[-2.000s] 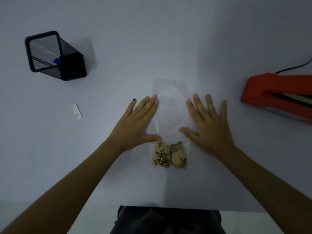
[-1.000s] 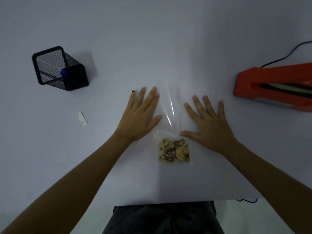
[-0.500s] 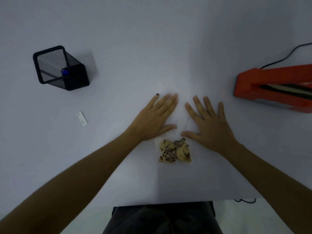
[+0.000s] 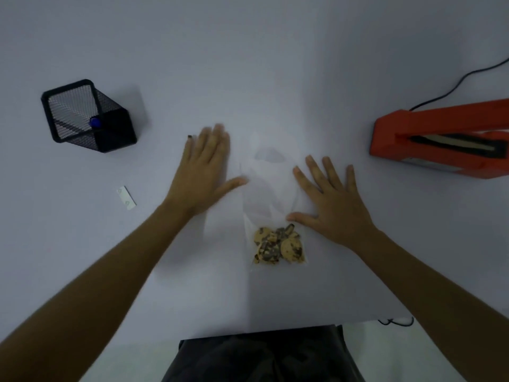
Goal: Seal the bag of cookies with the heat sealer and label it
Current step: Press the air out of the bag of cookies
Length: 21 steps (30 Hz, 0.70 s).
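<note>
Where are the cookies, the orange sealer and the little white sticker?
cookies [image 4: 278, 246]: head view, middle of the pile.
heat sealer [image 4: 438, 121]: head view, top of its orange arm.
label [image 4: 126, 199]: head view, centre of the strip.

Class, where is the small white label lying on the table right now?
In the head view, the label lies flat at the table's left, below the black mesh pen holder and left of the left hand.

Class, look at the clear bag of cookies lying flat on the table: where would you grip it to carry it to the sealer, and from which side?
Probably pinch the bag by its empty upper film, coming from the far open end. The cookies sit bunched at the near end, so they would hang low. The right hand already lies flat on that film, nearest the heat sealer.
</note>
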### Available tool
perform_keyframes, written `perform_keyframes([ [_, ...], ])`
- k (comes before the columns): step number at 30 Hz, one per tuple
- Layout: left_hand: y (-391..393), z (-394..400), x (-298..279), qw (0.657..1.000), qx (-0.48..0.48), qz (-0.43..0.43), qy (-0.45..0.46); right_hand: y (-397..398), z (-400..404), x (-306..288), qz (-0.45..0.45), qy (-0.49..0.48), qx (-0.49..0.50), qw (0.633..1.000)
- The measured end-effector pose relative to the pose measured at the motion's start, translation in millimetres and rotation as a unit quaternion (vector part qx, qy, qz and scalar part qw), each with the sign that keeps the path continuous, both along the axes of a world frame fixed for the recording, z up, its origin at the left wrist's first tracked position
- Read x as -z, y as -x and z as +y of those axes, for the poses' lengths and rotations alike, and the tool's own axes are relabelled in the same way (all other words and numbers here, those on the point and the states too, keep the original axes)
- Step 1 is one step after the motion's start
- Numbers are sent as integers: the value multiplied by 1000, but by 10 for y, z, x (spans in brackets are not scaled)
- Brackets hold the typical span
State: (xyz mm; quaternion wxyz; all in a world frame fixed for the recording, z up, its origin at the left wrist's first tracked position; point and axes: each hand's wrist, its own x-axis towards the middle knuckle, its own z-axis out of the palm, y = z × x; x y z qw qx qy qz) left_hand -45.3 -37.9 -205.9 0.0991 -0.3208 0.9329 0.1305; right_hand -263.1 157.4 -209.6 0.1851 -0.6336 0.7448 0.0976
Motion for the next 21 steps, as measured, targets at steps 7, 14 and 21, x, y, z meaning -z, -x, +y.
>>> perform_keyframes([
  [7, 189, 751, -120, 977, -187, 88, -50, 2, 8, 16, -4, 3, 5, 1000],
  [14, 326, 981, -302, 901, -361, 176, -165, -3, 14, -10, 1, 4, 4, 1000],
  [21, 354, 985, -304, 844, -416, 204, -270, -10, 8, -27, -8, -4, 11, 1000],
])
